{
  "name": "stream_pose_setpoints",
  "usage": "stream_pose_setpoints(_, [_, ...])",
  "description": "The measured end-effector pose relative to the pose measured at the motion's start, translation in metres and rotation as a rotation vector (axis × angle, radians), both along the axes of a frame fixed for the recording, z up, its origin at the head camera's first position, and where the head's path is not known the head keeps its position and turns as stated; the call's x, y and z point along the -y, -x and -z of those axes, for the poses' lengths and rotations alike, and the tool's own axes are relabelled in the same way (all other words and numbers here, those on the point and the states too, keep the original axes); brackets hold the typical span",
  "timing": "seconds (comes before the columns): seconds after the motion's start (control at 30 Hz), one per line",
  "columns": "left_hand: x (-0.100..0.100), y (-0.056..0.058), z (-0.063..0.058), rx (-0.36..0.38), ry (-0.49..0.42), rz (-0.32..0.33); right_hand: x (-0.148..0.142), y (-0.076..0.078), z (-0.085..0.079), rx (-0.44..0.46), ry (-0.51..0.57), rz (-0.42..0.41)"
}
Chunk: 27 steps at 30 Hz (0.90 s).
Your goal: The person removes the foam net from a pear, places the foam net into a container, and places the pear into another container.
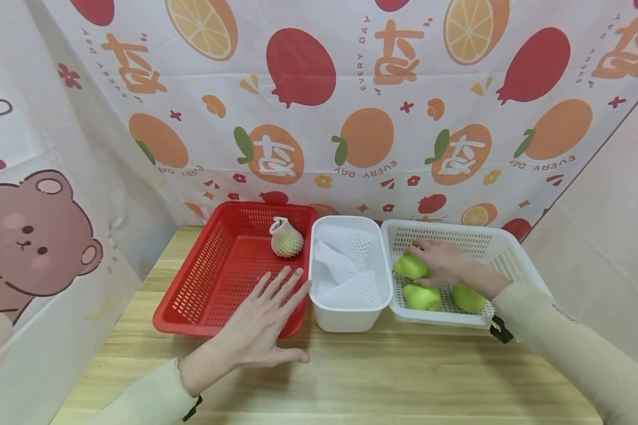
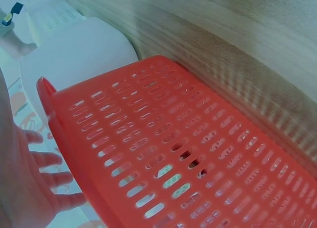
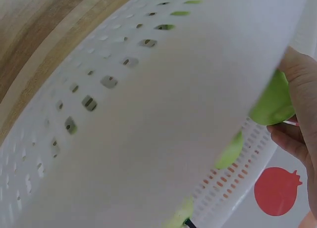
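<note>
My right hand (image 1: 440,264) reaches into the white basket (image 1: 510,251) and grips a green pear (image 1: 410,267), thumb on one side and fingers on the other. The right wrist view shows that pear (image 3: 275,102) between thumb and fingers, partly covered by the basket wall. Two more green pears (image 1: 422,297) (image 1: 468,299) lie near the basket's front. With fingers spread straight, my left hand (image 1: 260,324) hovers over the front right of the red basket (image 1: 234,265), holding nothing. A pear in a white foam net (image 1: 286,239) sits at that basket's back right.
Between the two baskets stands a white bin (image 1: 349,319) with several white foam nets (image 1: 348,265) inside. All three containers sit on a wooden table (image 1: 361,378), close to a fruit-print curtain (image 1: 319,136) behind.
</note>
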<state>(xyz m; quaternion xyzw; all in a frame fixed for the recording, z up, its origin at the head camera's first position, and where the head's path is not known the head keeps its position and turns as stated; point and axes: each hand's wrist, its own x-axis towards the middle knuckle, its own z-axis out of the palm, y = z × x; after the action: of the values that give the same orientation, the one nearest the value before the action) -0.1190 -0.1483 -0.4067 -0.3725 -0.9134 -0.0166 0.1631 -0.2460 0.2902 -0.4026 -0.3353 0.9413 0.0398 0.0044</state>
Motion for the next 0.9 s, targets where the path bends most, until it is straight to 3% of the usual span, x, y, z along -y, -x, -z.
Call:
stream_pose_setpoints(0.43, [0.0014,0.0027,-0.0044,-0.007,0.032,-0.022,0.0014,0.0046,0.0039,0.032,-0.013,0.039])
stream_pose_setpoints(0.9, [0.0031,0.0054,-0.0016,0.005,0.017,-0.022,-0.0009,0.0022,0.0020,0.032,-0.022,0.047])
